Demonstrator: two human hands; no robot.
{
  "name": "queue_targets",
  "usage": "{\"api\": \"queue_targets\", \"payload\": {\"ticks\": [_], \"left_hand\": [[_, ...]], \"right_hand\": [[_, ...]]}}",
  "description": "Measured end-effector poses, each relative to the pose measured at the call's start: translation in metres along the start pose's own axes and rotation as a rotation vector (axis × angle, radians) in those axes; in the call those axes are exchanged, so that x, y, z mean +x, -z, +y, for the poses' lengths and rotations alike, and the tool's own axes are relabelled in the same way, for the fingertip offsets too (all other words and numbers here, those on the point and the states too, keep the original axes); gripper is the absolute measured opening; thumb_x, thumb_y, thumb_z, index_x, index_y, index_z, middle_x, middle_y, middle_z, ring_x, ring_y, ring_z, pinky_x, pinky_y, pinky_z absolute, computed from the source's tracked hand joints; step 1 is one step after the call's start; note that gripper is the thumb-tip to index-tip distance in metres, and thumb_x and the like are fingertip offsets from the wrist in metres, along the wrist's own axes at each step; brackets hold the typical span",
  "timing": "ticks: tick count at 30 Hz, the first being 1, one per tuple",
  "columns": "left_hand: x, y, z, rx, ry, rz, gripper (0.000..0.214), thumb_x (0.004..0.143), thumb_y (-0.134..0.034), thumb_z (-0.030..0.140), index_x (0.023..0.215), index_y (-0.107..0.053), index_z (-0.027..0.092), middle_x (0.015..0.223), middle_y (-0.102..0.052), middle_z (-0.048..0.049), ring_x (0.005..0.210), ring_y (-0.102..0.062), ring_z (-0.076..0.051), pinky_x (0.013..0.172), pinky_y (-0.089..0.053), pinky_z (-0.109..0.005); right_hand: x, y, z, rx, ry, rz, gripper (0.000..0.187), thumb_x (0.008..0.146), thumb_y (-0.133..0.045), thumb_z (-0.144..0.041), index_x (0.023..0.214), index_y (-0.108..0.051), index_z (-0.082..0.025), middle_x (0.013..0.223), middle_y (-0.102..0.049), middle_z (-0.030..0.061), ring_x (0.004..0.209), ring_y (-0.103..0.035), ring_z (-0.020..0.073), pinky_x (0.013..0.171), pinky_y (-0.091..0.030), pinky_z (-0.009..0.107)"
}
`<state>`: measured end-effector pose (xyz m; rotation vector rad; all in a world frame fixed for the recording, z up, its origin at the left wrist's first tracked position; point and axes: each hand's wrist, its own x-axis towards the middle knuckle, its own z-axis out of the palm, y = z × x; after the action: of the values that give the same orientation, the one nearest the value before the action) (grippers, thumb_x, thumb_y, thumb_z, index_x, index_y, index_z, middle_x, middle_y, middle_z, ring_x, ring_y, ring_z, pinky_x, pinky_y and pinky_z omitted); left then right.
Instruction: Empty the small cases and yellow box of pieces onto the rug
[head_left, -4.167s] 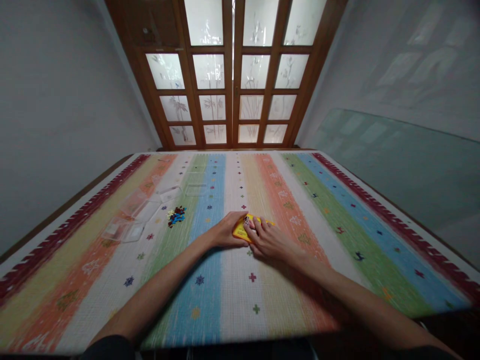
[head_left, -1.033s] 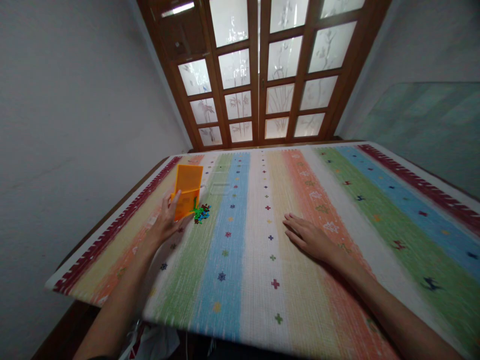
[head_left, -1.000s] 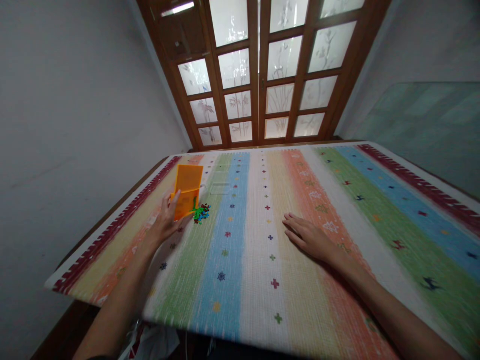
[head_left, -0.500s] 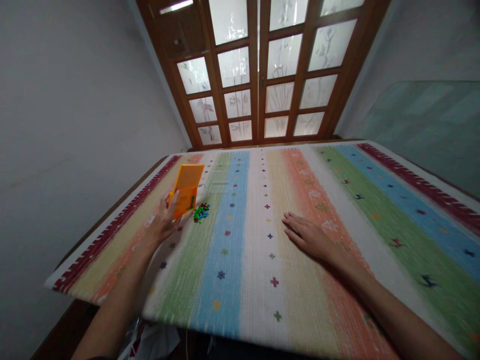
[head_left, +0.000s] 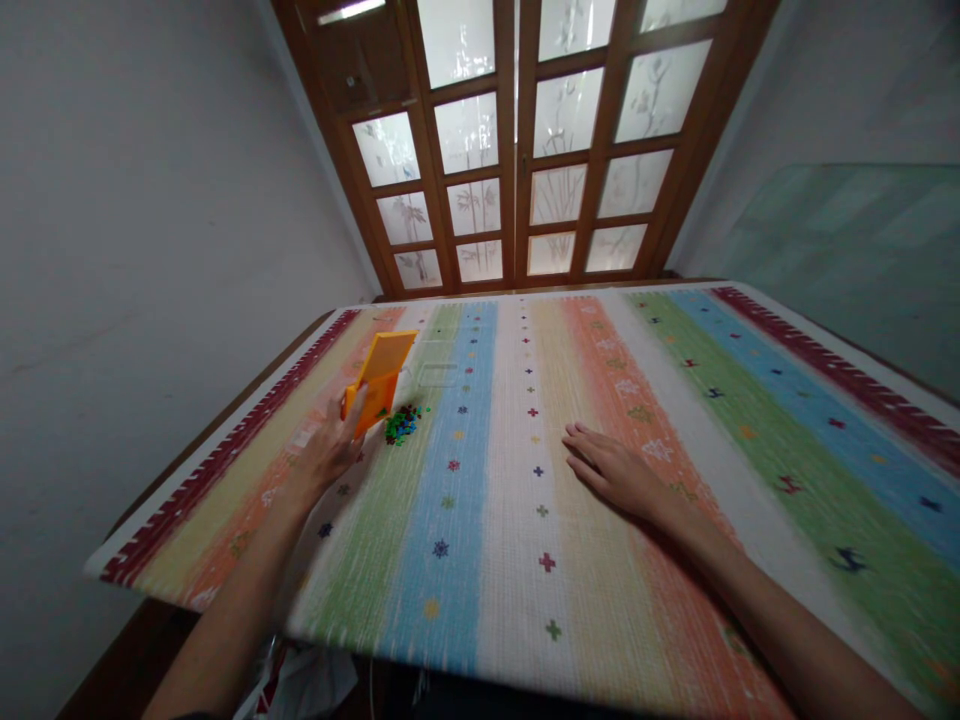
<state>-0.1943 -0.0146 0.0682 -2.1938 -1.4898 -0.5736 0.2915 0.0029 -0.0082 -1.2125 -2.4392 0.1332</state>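
An orange plastic box [head_left: 376,385] with its lid swung up is tilted on its side near the left of the table. My left hand [head_left: 330,445] grips it by its near left side, the thumb and fingers pressed to the wall. Right below the box's low edge lies a small heap of tiny green, blue and dark red pieces [head_left: 403,426]; their exact kind is too small to tell. A bit of green shows inside the box. My right hand [head_left: 609,468] rests palm down on the cloth, fingers stretched out and holding nothing.
A striped tablecloth [head_left: 510,520] covers the table. Just right of the box is a faint clear plastic outline [head_left: 439,375], hard to make out. Wooden doors with glass panes [head_left: 517,170] stand beyond the far edge. A whitish bag [head_left: 315,680] shows below the near edge.
The orange box has shifted slightly right and tipped further. More small pieces lie on the heap, with some scattered to its right; less shows inside the box. My right hand stays put.
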Motion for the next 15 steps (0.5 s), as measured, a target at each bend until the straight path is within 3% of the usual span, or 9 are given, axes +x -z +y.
{"api": "queue_targets", "payload": {"ticks": [8, 15], "left_hand": [[-0.0027, 0.0001, -0.0011, 0.077, 0.011, -0.038, 0.068, 0.093, -0.049, 0.015, 0.156, -0.023, 0.020, 0.145, -0.041, -0.0250, 0.128, -0.054, -0.040, 0.085, -0.062, -0.052], [-0.0021, 0.0029, 0.0045, 0.112, -0.042, -0.150, 0.068, 0.095, -0.045, 0.013, 0.158, -0.021, 0.025, 0.144, -0.044, -0.0228, 0.118, -0.062, -0.036, 0.083, -0.063, -0.048]], "right_hand": [[0.0004, -0.0004, 0.0000, 0.002, -0.001, -0.002, 0.043, 0.101, -0.040, -0.036, 0.128, -0.067, -0.015, 0.140, -0.060, 0.0158, 0.133, -0.055, 0.0294, 0.110, -0.047, 0.048], [0.0000, -0.0012, 0.0007, -0.008, 0.005, 0.001, 0.043, 0.101, -0.040, -0.036, 0.129, -0.067, -0.016, 0.141, -0.060, 0.0148, 0.133, -0.055, 0.0288, 0.110, -0.047, 0.048]]}}
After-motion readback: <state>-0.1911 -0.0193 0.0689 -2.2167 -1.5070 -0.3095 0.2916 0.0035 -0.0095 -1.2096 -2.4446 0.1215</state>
